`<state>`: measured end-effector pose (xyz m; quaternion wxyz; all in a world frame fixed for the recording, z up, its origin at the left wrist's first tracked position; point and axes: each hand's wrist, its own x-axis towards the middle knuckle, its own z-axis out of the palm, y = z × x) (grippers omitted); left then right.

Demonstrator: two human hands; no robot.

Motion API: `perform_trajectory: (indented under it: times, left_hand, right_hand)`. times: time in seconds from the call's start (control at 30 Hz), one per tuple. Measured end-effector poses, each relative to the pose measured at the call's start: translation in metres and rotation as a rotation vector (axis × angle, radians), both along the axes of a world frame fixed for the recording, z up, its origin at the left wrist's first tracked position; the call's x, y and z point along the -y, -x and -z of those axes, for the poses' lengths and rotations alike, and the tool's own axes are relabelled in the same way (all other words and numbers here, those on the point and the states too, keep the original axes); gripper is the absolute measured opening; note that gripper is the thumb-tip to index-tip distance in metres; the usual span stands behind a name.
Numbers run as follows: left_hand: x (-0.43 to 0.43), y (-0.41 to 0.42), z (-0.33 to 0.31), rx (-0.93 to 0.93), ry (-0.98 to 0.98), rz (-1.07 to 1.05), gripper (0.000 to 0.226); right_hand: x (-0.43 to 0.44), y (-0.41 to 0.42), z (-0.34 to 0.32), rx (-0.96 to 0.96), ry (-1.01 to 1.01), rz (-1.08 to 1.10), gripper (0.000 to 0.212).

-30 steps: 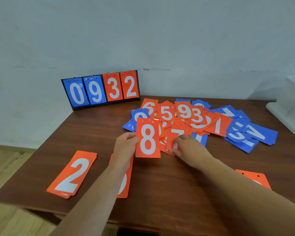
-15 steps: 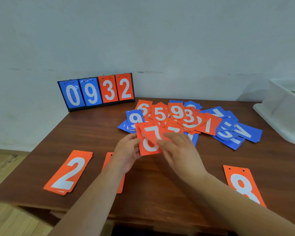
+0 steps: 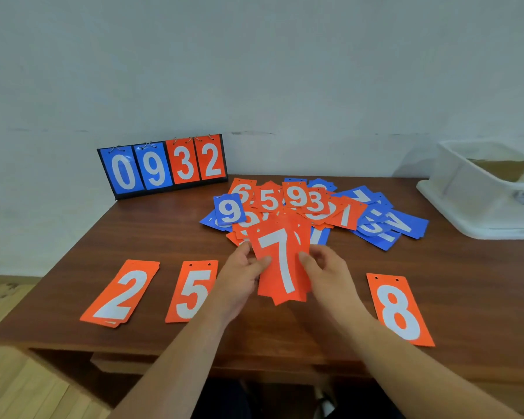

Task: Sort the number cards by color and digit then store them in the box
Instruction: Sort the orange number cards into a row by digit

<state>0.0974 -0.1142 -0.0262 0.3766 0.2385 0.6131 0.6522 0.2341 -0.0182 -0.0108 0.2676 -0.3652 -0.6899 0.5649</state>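
Observation:
Both hands hold a small fan of orange cards with a white 7 on top, lifted above the table's middle. My left hand pinches its left edge with the thumb on the face. My right hand pinches the right edge. Behind them lies a mixed heap of orange and blue number cards. Sorted orange stacks lie flat near the front: a 2 stack at the left, a 5 card partly under my left wrist, and an 8 card at the right. The white box stands at the far right.
A flip scoreboard showing 0 9 3 2 stands at the back left against the wall. The brown wooden table ends at a front edge near my forearms. Wooden floor shows at the lower left.
The orange 8 card has left my hands and now lies flat at the front right. Both hands now hold the 7 cards, drawn closer toward me from the heap.

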Motion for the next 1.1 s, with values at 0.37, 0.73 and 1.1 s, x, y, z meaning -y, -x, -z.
perform_trajectory:
  times: [0.37,0.73,1.1]
  left_hand:
    - [-0.017,-0.043,0.003,-0.080,0.107,0.019,0.031]
    - [-0.041,-0.083,0.006,-0.653,0.451,0.233,0.077]
    - [-0.061,-0.089,0.035,-1.213,0.598,0.193,0.044]
  right_hand:
    - [-0.043,-0.088,-0.003,0.209,-0.123,0.210,0.008]
    - [-0.077,-0.150,0.042,0.859,-0.556,0.330,0.029]
    - [-0.081,-0.147,0.061,0.862,-0.771,0.002,0.062]
